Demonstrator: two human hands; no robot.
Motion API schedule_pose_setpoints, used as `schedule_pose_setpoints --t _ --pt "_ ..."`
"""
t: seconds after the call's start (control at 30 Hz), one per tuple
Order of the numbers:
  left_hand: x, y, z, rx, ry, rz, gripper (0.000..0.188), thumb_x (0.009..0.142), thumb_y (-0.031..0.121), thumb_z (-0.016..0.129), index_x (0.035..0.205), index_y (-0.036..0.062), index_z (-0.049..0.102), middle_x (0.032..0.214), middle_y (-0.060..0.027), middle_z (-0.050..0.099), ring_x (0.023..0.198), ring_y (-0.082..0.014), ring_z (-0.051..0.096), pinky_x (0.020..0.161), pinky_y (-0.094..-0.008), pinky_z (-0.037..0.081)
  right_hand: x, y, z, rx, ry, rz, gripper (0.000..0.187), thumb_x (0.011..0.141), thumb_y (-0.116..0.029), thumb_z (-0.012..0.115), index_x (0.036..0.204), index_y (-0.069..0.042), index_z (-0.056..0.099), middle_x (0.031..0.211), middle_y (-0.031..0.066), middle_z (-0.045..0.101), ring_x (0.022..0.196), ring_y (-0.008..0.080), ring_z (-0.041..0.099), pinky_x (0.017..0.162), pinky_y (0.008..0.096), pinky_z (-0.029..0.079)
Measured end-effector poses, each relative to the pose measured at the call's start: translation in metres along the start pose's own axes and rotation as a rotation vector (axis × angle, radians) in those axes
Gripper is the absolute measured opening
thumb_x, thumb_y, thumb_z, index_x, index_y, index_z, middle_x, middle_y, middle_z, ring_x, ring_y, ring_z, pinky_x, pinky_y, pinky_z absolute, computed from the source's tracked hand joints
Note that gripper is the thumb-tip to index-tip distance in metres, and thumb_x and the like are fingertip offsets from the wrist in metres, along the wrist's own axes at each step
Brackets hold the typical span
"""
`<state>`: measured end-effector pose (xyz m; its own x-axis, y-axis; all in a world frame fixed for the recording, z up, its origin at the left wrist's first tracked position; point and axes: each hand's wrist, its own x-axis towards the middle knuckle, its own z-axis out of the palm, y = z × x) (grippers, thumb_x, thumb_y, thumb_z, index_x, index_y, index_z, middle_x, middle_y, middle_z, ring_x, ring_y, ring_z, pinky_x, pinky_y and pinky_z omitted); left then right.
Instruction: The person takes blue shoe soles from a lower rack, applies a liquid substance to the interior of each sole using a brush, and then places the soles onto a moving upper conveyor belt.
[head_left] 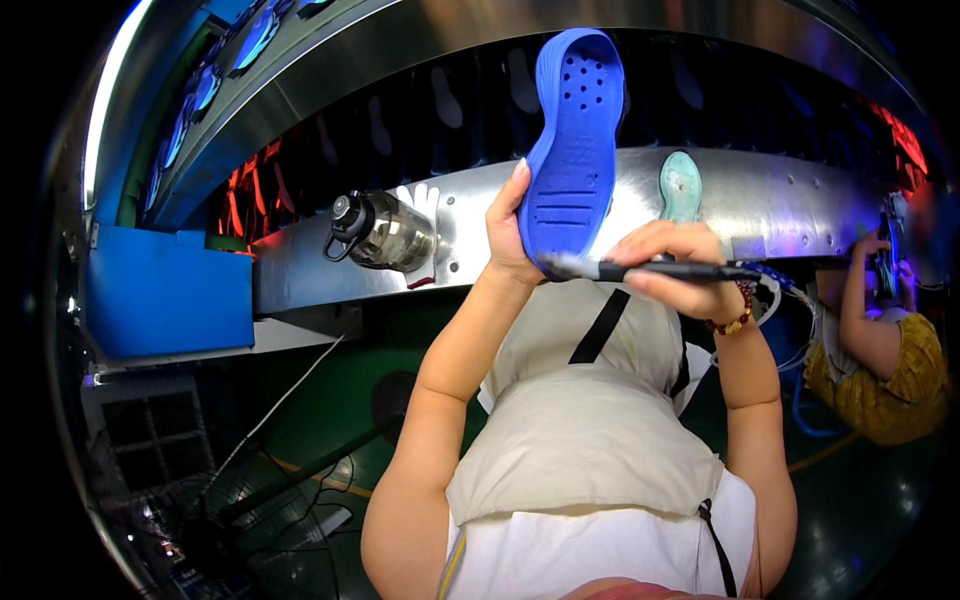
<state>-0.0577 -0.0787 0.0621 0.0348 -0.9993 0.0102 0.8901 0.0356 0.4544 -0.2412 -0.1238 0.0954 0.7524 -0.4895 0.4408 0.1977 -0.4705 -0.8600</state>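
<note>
My left hand [510, 228] grips a blue shoe sole [572, 160] by its lower left edge, the thumb along its side. The sole stands tilted, its inner face toward me, with small round holes at the far end and grooves nearer me. My right hand [680, 268] is closed around a brush [655, 270] with a black handle. The pale bristles are at the sole's near end; whether they touch it I cannot tell. Just beyond my right hand, a pale teal sole [681, 185] lies on the metal ledge [470, 210].
A clear bottle [385, 231] with a black lid lies on the ledge at left, by a white glove [424, 205]. Further out, a dark conveyor carries several soles. A blue box [170, 295] and a fan [215, 520] are left. Another person [880, 350] works at right.
</note>
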Motion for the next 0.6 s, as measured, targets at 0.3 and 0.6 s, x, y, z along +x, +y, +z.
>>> schedule_pose_setpoints --t 0.3,0.6 --pt "-0.001 0.012 -0.008 -0.143 -0.042 -0.340 0.050 0.088 0.035 0.037 0.122 -0.0018 0.041 0.115 -0.0205 0.051 0.100 -0.0332 0.054 0.086 -0.0468 0.044 -0.003 -0.023 0.002 0.068 -0.337 -0.025 0.015 0.069 -0.003 0.067 0.083 -0.001 0.062 0.086 0.0115 0.064 0.081 0.0234 0.062 0.073 0.0308 0.049" --pt "-0.015 0.009 0.003 0.300 0.141 -0.640 0.042 0.082 0.023 0.053 0.114 -0.0046 0.049 0.103 -0.0174 0.058 0.087 -0.0218 0.061 0.078 -0.0309 0.049 0.000 -0.006 -0.026 -0.046 -0.574 0.067 0.016 0.071 -0.002 0.066 0.086 0.000 0.061 0.088 0.0116 0.064 0.085 0.0237 0.062 0.077 0.0295 0.049"
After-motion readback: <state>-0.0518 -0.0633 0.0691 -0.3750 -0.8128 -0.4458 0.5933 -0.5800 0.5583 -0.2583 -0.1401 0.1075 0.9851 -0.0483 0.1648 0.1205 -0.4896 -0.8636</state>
